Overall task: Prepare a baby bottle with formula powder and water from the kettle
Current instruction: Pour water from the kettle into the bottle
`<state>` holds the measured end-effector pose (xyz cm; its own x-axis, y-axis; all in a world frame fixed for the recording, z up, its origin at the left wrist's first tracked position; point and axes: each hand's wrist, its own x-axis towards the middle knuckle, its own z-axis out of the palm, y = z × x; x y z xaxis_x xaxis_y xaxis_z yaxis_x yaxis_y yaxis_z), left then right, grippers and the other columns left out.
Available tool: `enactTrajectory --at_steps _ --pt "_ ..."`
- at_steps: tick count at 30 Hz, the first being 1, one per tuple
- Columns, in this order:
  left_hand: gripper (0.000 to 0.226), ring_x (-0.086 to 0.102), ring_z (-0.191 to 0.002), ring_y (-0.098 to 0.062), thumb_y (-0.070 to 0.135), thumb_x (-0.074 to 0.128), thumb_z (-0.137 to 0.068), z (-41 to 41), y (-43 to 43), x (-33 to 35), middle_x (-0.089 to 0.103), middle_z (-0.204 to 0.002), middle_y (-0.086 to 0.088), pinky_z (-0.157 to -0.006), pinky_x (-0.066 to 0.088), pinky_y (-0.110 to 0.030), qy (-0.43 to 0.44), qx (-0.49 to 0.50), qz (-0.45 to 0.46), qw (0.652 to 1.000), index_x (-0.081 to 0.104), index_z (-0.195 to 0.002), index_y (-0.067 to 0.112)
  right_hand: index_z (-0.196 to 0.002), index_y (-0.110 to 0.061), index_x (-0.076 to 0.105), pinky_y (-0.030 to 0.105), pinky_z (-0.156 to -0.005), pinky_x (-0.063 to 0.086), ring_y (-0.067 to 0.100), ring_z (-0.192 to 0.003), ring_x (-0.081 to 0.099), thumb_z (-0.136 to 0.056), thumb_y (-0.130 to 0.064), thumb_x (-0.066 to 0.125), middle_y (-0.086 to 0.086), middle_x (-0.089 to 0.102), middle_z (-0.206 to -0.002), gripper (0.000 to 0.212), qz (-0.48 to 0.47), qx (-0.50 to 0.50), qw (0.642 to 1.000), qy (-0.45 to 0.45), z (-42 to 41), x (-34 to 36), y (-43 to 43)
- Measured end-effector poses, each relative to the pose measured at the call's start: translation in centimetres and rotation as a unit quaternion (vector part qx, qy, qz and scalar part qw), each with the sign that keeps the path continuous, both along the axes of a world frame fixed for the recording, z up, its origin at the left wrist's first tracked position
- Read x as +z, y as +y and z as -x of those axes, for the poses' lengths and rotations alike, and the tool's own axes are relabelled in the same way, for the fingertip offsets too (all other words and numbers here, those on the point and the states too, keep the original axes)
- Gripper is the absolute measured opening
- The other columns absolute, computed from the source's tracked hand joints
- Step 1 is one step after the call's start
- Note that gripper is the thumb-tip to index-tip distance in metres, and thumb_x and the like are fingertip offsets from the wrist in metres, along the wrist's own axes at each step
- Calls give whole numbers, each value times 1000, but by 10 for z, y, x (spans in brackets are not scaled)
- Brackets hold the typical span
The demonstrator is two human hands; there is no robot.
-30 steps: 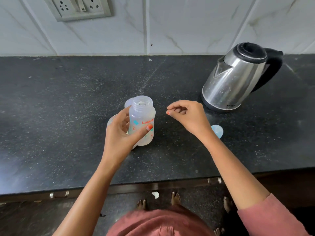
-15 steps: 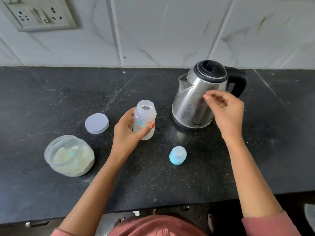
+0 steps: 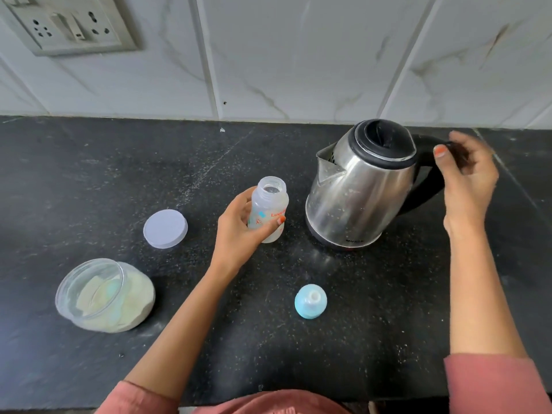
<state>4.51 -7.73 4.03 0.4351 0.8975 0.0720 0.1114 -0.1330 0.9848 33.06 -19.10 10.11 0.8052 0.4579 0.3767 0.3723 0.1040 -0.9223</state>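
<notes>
A small clear baby bottle (image 3: 270, 206) with an open mouth stands upright on the black counter, and my left hand (image 3: 239, 231) is wrapped around it. To its right sits a steel kettle (image 3: 358, 186) with a black lid and handle. My right hand (image 3: 466, 177) is at the kettle's black handle (image 3: 425, 186), fingers curled but parted around it, thumb on the near side. The blue bottle teat cap (image 3: 310, 300) lies on the counter in front of the kettle. An open jar of pale formula powder (image 3: 104, 295) with a scoop inside stands at the near left.
The jar's round pale lid (image 3: 165, 228) lies flat left of the bottle. A wall socket plate (image 3: 68, 23) is on the tiled wall at the upper left. The counter's front edge (image 3: 358, 397) runs along the bottom of the view.
My right hand has moved right, from in front of the kettle body to its handle. The view swung right, bringing jar and lid into sight. My left hand keeps its hold on the bottle.
</notes>
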Motion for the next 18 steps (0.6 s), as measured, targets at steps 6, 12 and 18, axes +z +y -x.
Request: enactTrajectory --at_steps 6,12,18 --pt "57 61 -104 -7 18 81 -68 -11 11 -5 63 -116 4 -88 51 -31 5 3 12 1000 54 -119 25 -78 -42 68 9 -78 44 -10 -79 59 -52 -65 71 -25 68 -76 34 47 90 994 47 -28 -7 3" --pt "57 61 -103 -5 17 80 -68 -20 15 -8 63 -116 5 -88 51 -29 10 2 16 1000 53 -117 26 -73 -39 73 10 -67 48 -8 -70 63 -38 -77 70 -24 69 -68 52 26 222 969 103 -42 -15 8" --pt "56 61 -104 -7 18 81 -68 -25 19 -11 63 -116 5 -90 51 -35 15 2 8 1000 53 -115 30 -72 -31 74 13 -68 49 -5 -71 64 -41 -68 77 -20 70 -69 48 -21 235 963 133 -48 -22 14"
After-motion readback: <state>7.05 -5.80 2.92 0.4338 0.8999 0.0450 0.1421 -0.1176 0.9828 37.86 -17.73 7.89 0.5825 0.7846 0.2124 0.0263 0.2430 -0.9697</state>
